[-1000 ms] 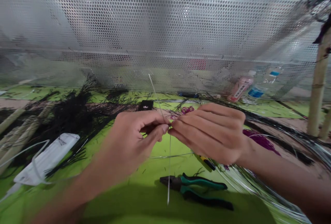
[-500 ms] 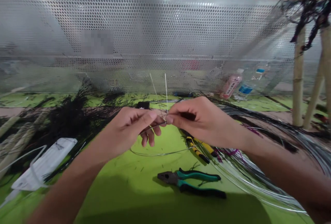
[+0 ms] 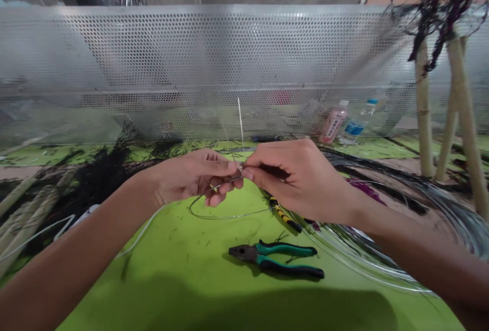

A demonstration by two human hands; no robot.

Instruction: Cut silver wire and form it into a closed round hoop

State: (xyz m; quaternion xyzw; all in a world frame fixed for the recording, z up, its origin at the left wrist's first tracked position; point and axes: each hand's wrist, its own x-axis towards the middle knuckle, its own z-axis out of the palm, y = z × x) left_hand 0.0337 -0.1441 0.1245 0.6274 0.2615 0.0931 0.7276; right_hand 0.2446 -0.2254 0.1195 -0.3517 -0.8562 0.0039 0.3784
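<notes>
A thin metal wire (image 3: 240,122) rises upright from between my fingertips, and its lower part bends into a loop (image 3: 214,217) that hangs above the green tabletop (image 3: 183,270). My left hand (image 3: 198,175) pinches the wire between thumb and fingers, the other fingers curled below. Close against it, my right hand (image 3: 294,175) grips the wire with thumb and forefinger where the strands meet. The exact crossing is partly hidden by the fingertips. Pliers with green and black handles (image 3: 278,259) lie below the hands. Yellow-and-black handles (image 3: 284,215) of another tool show under my right hand.
A perforated metal panel (image 3: 229,61) stands across the back. Pink (image 3: 334,122) and clear (image 3: 357,123) bottles stand by it. Coiled wires (image 3: 385,259) spread at right, near wooden posts (image 3: 424,112) with dark wire tops. Dark bristly bundles (image 3: 103,168) lie at left.
My left hand has turned and its fingers have shifted along the wire, with the forearm lower and flatter. The right hand keeps its pinch. The view has shifted slightly.
</notes>
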